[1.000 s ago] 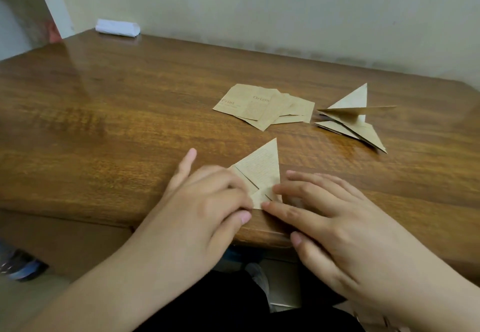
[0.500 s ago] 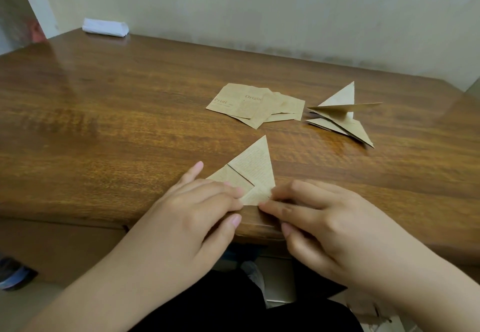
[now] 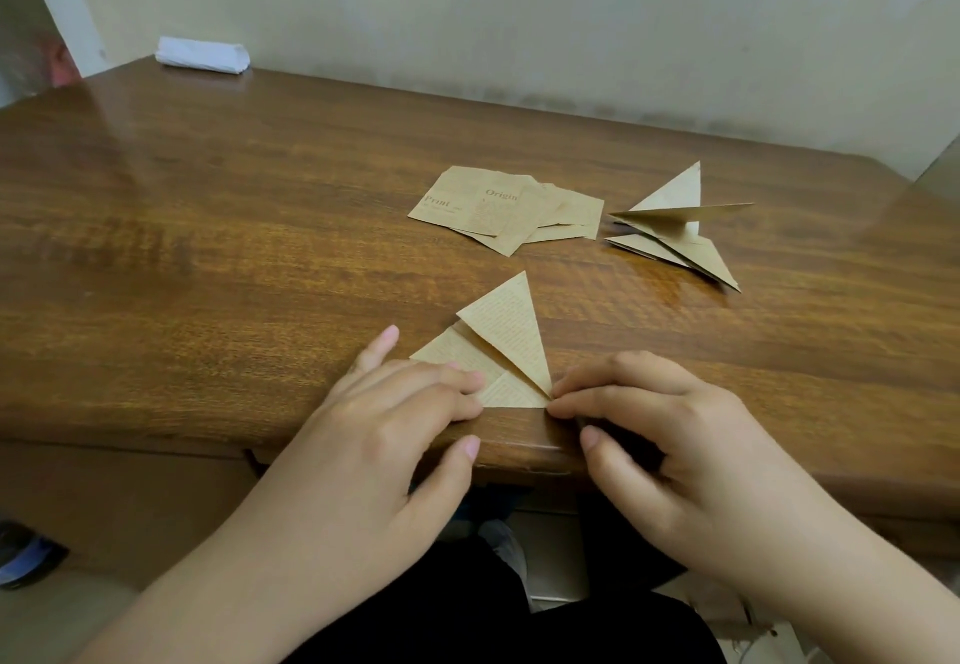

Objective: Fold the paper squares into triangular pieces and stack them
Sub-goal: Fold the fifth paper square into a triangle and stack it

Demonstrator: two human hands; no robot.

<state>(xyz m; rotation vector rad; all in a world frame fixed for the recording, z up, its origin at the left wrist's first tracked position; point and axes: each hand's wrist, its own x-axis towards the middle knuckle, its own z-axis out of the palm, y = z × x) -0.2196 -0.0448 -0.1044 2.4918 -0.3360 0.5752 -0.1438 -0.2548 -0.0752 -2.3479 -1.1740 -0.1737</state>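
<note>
Folding in progress at the near edge of the wooden table [image 3: 208, 226]. The partly folded paper piece [image 3: 506, 346] lies flat on the tabletop between the person's two hands, close to the table's front edge.

Left hand [image 3: 384, 434]: it rests on the piece's left part, fingers bent and pressing down on the paper, fingertips near the lower fold; the index finger reaches out onto the wood beside the piece's left corner. It pins the sheet and does not pinch it.

Right hand [image 3: 670, 434]: fingers curled, the tips of the upper fingers meeting at the piece's lower right corner, where the folds converge. Whether they nip that corner or only press it to the table cannot be told.

Orientation: the upper flap forms a narrow triangle whose sharp apex points away from the person, toward the far wall; its long axis runs from the right-hand corner up and slightly left. The lower layer spreads leftward under the left hand, its bottom edge roughly parallel to the table's front.

Farther back, well apart from the hands, lie the flat unfolded paper squares [image 3: 498, 208] in a loose overlapping heap, with printed text visible. Just to their right sits the stack of folded triangles [image 3: 685, 242], its topmost flaps standing up. A white bundle [image 3: 202, 55] lies at the far left corner against the wall.
</note>
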